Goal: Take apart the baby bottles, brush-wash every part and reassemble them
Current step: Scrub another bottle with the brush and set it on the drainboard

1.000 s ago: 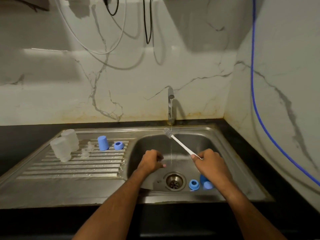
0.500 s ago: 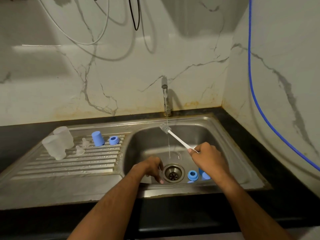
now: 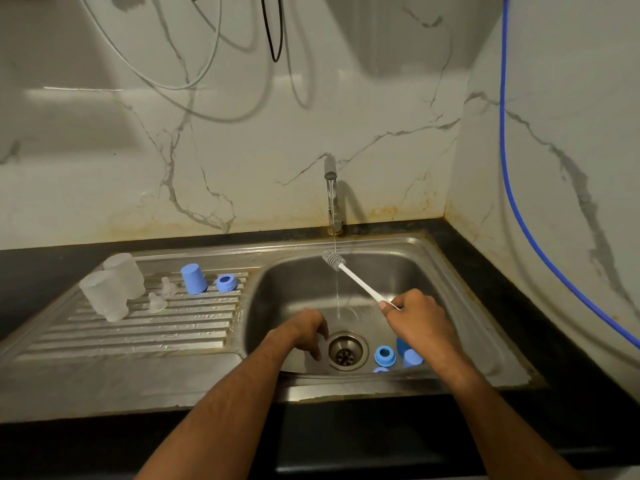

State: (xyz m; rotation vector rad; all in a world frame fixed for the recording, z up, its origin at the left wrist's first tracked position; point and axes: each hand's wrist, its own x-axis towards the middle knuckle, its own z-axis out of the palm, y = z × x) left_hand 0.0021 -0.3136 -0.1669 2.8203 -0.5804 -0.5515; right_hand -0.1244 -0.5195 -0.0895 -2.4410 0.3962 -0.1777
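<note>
Near edge: dark counter [image 3: 346, 441]. In the sink [image 3: 460, 271], left hand [image 3: 304, 332] reaches down beside the drain [image 3: 346, 351], fingers curled on a clear bottle part [image 3: 320, 355]; what part, cannot tell. Blue ring [image 3: 385, 356] and blue cap [image 3: 412, 358] lie right of the drain. Right hand [image 3: 419, 317] grips the white brush [image 3: 356, 282], bristles under the tap [image 3: 330, 199] stream. On the draining board [image 3: 138, 337]: two clear bottles [image 3: 112, 289], two teats [image 3: 162, 296], blue cap [image 3: 193, 279], blue ring [image 3: 226, 283]

Dim, soft overhead light; wide-angle bending at edges.
</note>
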